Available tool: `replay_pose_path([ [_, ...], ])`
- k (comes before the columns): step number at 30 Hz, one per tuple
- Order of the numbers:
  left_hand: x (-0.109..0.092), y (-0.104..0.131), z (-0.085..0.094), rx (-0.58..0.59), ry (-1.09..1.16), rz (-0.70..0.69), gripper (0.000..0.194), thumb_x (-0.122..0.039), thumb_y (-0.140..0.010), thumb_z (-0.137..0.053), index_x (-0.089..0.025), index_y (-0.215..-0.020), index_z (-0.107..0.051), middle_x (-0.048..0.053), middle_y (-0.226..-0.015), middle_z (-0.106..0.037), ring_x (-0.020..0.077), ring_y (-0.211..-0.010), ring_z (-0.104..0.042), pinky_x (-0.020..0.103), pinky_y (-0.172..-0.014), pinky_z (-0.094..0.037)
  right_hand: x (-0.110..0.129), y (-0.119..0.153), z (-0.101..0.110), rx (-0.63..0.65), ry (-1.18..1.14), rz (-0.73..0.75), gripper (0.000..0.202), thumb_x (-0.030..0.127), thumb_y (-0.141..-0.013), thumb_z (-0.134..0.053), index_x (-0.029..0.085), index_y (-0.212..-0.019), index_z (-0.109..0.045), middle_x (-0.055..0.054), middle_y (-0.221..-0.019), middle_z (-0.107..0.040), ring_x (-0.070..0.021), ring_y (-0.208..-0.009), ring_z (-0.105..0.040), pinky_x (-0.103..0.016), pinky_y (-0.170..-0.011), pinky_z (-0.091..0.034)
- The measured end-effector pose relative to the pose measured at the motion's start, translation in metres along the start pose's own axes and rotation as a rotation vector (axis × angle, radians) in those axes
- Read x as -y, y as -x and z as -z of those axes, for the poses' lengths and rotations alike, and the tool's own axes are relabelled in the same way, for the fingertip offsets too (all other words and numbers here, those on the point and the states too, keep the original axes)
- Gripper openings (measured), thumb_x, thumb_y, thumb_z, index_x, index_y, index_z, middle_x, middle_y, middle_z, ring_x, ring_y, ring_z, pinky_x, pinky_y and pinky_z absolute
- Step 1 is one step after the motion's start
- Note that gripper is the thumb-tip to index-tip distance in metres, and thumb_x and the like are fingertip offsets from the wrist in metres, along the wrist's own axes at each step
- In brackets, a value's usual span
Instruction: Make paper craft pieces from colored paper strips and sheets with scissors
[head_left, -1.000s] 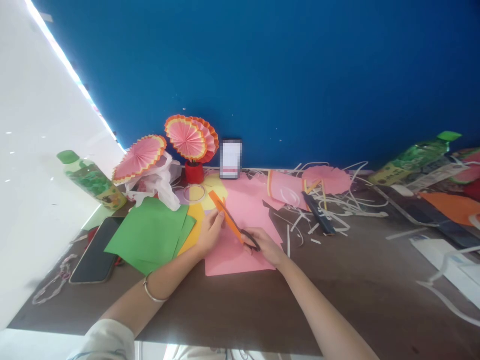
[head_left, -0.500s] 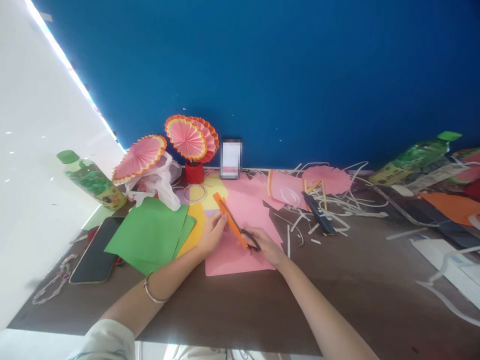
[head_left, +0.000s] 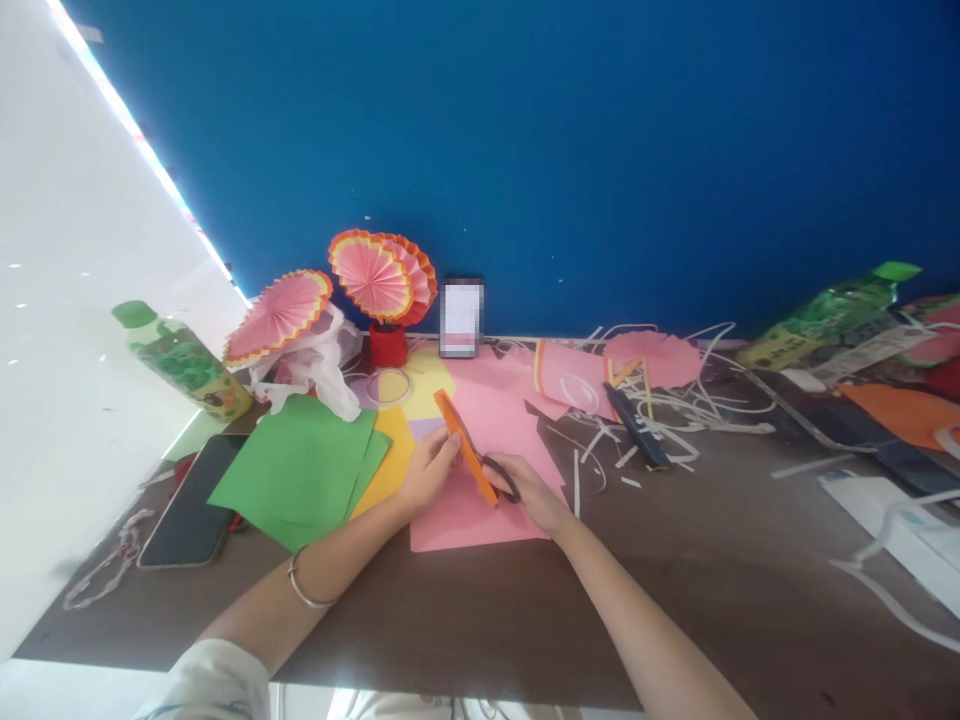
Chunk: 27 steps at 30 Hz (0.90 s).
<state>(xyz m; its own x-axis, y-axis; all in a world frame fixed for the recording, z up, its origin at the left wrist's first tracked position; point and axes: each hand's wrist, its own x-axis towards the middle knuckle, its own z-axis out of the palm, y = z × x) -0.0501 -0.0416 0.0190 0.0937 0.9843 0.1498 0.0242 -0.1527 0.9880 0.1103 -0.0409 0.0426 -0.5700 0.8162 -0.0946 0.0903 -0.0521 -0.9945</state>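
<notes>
My left hand (head_left: 429,468) pinches a narrow orange paper strip (head_left: 474,462) along its left edge, above the table's middle. In my right hand (head_left: 525,492) is a pair of scissors (head_left: 504,474) with dark handles; its blades lie along the strip's right side, partly hidden by the paper. Both hands are over pink paper sheets (head_left: 450,530). Left of my left hand lie green sheets (head_left: 300,465), overlapping yellow-orange paper (head_left: 386,445).
Pleated paper fans stand in a red pot (head_left: 388,345); another fan (head_left: 281,315) rests on a white plastic bag (head_left: 322,365). Green-capped bottles flank the table. A dark cutter-like tool (head_left: 636,428) lies among white paper strips. A phone (head_left: 461,318) leans on the wall.
The orange strip and my left hand have shifted slightly down and to the right. The scissors' blades show less beside the paper. Other things stay in place.
</notes>
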Motion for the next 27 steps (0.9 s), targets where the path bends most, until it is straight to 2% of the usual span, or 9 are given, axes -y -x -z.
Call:
replay_pose_path([
  [5,-0.0005,0.0002,0.0006,0.009,-0.018,-0.011,0.033,-0.041,-0.084,-0.039,-0.017,-0.062,-0.043,-0.002,-0.056,-0.042,0.0110,-0.056,-0.042,0.024,-0.056,-0.037,-0.0004,0.0003,0.0000,-0.001,-0.002,-0.015,0.038,0.051,-0.078,-0.050,0.016,-0.064,-0.049,0.003,-0.055,-0.041,-0.0096,-0.050,-0.037,-0.023,-0.047,-0.028],
  [11,0.0009,0.0005,0.0004,0.046,-0.028,-0.019,0.035,-0.043,-0.085,-0.038,-0.017,-0.061,-0.043,-0.002,-0.056,-0.044,0.0110,-0.055,-0.043,0.024,-0.057,-0.037,0.0028,0.0009,-0.0012,-0.030,-0.001,-0.014,0.037,0.051,-0.076,-0.052,0.017,-0.063,-0.049,0.004,-0.055,-0.034,-0.0087,-0.050,-0.028,-0.023,-0.047,-0.025],
  [15,0.0003,0.0009,-0.0001,0.027,-0.029,-0.015,0.035,-0.042,-0.084,-0.038,-0.017,-0.059,-0.042,-0.003,-0.055,-0.044,0.0110,-0.055,-0.044,0.024,-0.057,-0.036,0.0023,0.0007,-0.0008,-0.013,0.007,-0.031,0.037,0.052,-0.076,-0.052,0.015,-0.071,-0.055,0.003,-0.057,-0.037,-0.0092,-0.052,-0.030,-0.023,-0.047,-0.026],
  [23,0.0003,0.0018,0.0008,0.075,-0.033,-0.024,0.031,-0.037,-0.084,-0.038,-0.017,-0.060,-0.043,-0.002,-0.057,-0.045,0.0117,-0.057,-0.045,0.025,-0.060,-0.036,0.0003,0.0010,0.0001,-0.022,0.021,-0.007,0.036,0.050,-0.077,-0.052,0.017,-0.062,-0.048,0.004,-0.056,-0.039,-0.0095,-0.051,-0.033,-0.023,-0.049,-0.026],
  [27,-0.0005,0.0014,0.0040,0.010,-0.058,-0.068,0.028,-0.037,-0.084,-0.037,-0.017,-0.064,-0.045,-0.002,-0.059,-0.045,0.0120,-0.058,-0.043,0.025,-0.059,-0.035,0.0015,0.0007,-0.0003,0.028,0.020,-0.019,0.040,0.053,-0.077,-0.050,0.016,-0.060,-0.048,0.002,-0.051,-0.047,-0.0103,-0.049,-0.040,-0.024,-0.050,-0.030],
])
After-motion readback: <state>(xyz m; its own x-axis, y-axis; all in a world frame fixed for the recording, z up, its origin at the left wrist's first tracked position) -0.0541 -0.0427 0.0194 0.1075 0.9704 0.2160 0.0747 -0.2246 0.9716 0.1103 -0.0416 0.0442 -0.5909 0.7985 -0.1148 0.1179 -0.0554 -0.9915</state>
